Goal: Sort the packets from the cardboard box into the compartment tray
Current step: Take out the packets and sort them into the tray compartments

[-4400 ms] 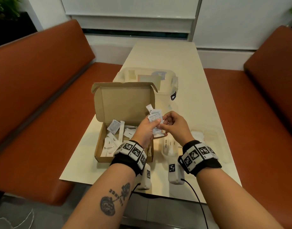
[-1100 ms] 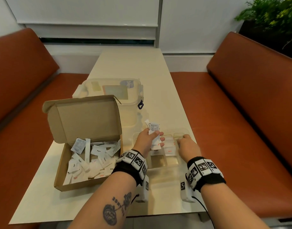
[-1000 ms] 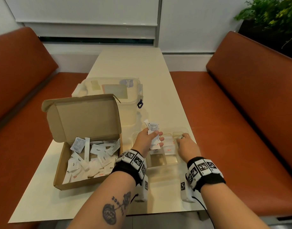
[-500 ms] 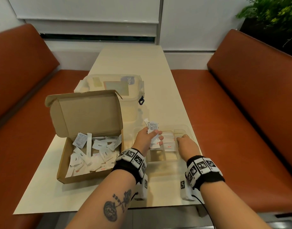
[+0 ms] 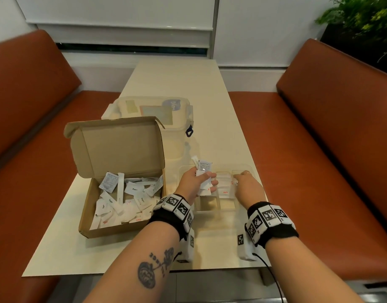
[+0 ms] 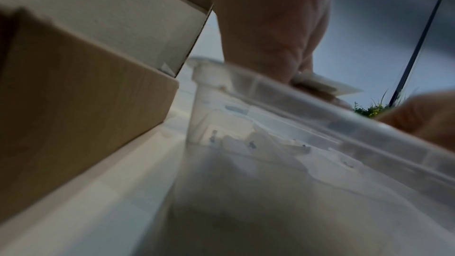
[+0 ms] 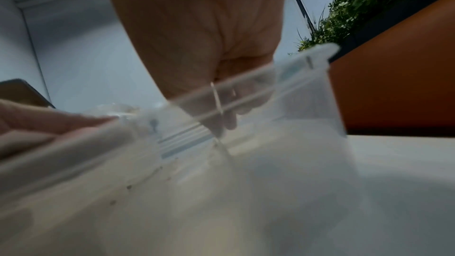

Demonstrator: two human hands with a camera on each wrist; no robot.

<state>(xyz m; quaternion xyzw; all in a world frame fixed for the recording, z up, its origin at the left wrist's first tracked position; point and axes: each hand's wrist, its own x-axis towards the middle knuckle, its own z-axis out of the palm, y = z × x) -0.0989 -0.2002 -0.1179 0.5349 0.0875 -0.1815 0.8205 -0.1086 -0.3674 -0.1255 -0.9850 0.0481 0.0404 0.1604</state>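
the left hand (image 5: 193, 182) grips a bunch of packets (image 5: 203, 171); the right hand (image 5: 247, 185) pinches one packet inside the compartment tray (image 5: 243, 167). better release it flat, in its matching compartment.

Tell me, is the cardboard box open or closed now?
Open. The cardboard box has its lid standing up at the back, and loose packets show inside.

White packets (image 5: 124, 201) in open cardboard box (image 5: 113, 149), perhaps some in clear compartment tray (image 5: 243, 166)

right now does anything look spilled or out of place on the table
Nothing stands out. The white packets lie jumbled but inside the brown cardboard box, and the rest are in the left hand or the clear plastic compartment tray.
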